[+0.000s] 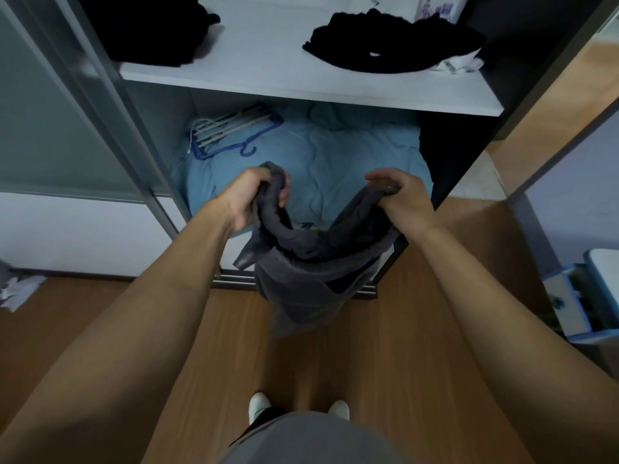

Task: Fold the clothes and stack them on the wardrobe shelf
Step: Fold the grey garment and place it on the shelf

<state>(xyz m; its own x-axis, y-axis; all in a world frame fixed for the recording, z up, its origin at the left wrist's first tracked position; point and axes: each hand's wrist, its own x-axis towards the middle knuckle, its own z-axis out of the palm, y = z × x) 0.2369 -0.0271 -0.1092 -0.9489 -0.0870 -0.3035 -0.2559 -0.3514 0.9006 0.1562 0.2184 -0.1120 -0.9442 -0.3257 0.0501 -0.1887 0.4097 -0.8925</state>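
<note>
The left hand (249, 199), at centre-left of the frame, grips one bunched end of the dark grey garment (308, 262), its fingers (284, 195) curled round the fabric. The garment sags in a loop between the two hands, long axis running left to right, and the rest hangs toward the floor (301, 363). The right hand (402, 202), at centre-right, pinches the opposite end. Both hands sit level and equally near the garment, with forearms extended forward. The garment is unfolded and held in the air. The wardrobe shelf (268, 61) lies beyond the hands in the upper frame, showing a bare span between two black piles (392, 41). The probable next action is to spread the garment flat.
</note>
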